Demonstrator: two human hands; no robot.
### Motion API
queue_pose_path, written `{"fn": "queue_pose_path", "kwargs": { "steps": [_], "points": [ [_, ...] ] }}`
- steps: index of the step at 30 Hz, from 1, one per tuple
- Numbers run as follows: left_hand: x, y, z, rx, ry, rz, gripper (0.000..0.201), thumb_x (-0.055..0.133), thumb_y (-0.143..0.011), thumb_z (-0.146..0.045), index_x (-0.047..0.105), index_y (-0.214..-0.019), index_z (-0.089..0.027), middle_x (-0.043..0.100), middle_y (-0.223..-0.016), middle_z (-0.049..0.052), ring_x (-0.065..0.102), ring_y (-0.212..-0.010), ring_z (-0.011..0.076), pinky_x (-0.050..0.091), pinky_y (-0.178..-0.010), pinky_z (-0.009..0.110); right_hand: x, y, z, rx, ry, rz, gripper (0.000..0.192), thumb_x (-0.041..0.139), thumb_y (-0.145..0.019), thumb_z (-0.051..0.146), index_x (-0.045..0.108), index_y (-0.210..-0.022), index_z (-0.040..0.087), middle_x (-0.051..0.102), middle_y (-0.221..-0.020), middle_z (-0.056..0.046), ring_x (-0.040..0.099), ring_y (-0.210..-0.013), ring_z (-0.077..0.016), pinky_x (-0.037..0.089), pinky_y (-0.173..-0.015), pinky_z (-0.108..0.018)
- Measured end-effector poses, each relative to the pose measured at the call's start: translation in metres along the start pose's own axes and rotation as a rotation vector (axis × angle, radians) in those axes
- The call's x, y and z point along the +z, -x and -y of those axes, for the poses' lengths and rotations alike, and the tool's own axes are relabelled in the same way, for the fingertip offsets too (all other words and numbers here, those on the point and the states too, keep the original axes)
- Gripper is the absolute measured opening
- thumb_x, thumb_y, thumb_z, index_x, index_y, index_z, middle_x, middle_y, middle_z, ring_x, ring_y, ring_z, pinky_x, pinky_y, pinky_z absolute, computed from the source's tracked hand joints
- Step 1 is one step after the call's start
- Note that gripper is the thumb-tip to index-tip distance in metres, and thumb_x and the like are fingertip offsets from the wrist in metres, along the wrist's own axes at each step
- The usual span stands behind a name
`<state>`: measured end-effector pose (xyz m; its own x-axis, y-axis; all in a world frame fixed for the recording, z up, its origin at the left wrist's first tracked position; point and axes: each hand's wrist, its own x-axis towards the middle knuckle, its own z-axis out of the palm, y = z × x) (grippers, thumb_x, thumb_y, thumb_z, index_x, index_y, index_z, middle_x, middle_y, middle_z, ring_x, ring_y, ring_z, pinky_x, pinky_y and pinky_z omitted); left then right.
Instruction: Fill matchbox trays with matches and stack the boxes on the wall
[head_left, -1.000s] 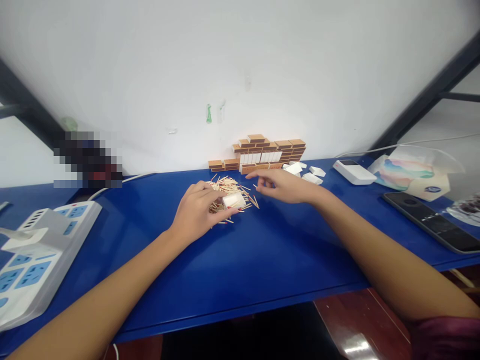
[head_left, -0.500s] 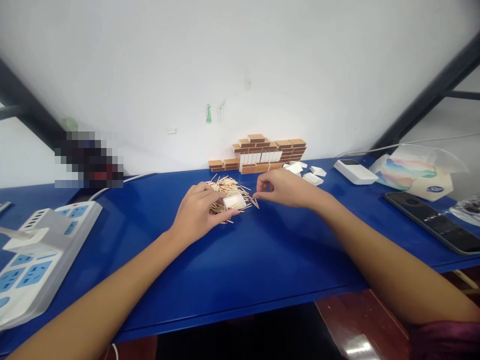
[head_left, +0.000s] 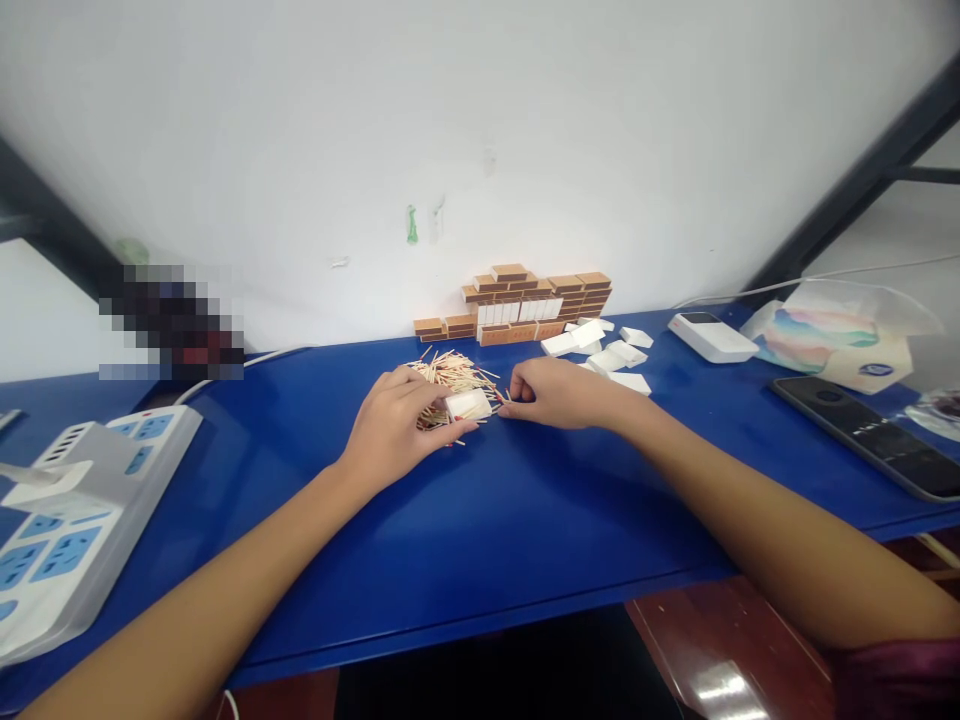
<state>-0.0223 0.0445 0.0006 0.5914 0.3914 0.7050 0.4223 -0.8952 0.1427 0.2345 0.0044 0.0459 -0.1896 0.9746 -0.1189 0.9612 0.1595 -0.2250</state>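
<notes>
Small white cardboard tray (head_left: 468, 403) gripped by left hand (head_left: 394, 428); thin red-tipped wooden matchsticks (head_left: 448, 374) pinched by right hand (head_left: 553, 392).

Bare blue tabletop (head_left: 480, 520) before matchsticks (head_left: 450, 372)

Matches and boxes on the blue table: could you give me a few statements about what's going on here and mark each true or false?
1. The left hand holds a small white tray. True.
2. The matches lie in a loose pile. True.
3. The right hand rests on the phone. False: it pinches at matches beside the tray.
4. The matchboxes are stacked at the table's front edge. False: they stand by the wall.
5. A power strip lies at the left. True.
</notes>
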Motion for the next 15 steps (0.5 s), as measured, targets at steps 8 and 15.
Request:
{"fn": "queue_pose_path", "kwargs": {
  "steps": [8, 15],
  "points": [
    [-0.0001, -0.0005, -0.0021, -0.001, 0.029, 0.011, 0.037, 0.081, -0.087, -0.052, 0.077, -0.1, -0.017, 0.077, -0.083, 0.005, 0.064, -0.082, 0.0229, 0.053, -0.08, 0.04, 0.0038, -0.0023, -0.0033, -0.004, -0.001, -0.014, 0.018, 0.06, -0.099, 0.027, 0.071, -0.087, 0.019, 0.076, -0.087, -0.008, 0.064, -0.074, -0.0197, 0.041, -0.066, -0.032],
    [0.0004, -0.0002, -0.0011, -0.017, 0.017, 0.018, 0.037, 0.084, -0.085, -0.049, 0.078, -0.101, -0.016, 0.075, -0.082, 0.005, 0.064, -0.082, 0.0234, 0.054, -0.079, 0.04, 0.0029, -0.0021, -0.0061, -0.103, 0.101, -0.032, 0.014, 0.058, -0.097, 0.02, 0.065, -0.085, 0.018, 0.072, -0.092, -0.011, 0.06, -0.078, -0.0206, 0.04, -0.069, -0.031]
  ]
}}
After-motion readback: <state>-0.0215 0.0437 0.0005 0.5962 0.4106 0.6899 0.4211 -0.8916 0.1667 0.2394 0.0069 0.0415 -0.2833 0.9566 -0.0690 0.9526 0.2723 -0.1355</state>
